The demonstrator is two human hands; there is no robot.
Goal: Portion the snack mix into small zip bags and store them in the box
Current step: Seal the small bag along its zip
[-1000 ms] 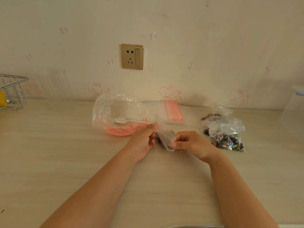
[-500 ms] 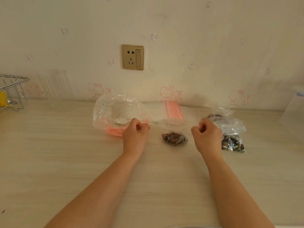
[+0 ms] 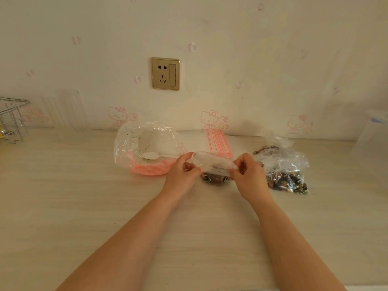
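Two bare hands meet over the middle of the pale wood-grain counter (image 3: 84, 206), each pinching one end of a small clear zip bag (image 3: 212, 164) along its top edge. The left hand (image 3: 181, 175) has thumb and fingers curled onto the bag's left corner; the right hand (image 3: 247, 175) does the same at the right corner, so the plastic is stretched between them. A dark brown portion of snack mix (image 3: 214, 179) sits in the bottom of that bag, resting on the counter just below the fingers.

Behind the left hand lies a larger clear bag (image 3: 144, 143) with pink at its lower edge, open and crumpled, and a white plastic spoon (image 3: 151, 155) lies in it – speckled with crumbs. A stack of unused zip bags (image 3: 218, 141) with red strips lies flat near the wall, just behind the hands. To the right are crumpled clear bags of snack mix (image 3: 287, 175), dark pieces showing through. At the far right edge stands a translucent box (image 3: 371, 139) – well apart from the hands. A wire rack (image 3: 12, 120) sits at the far left, and a gold wall socket (image 3: 165, 73) is above
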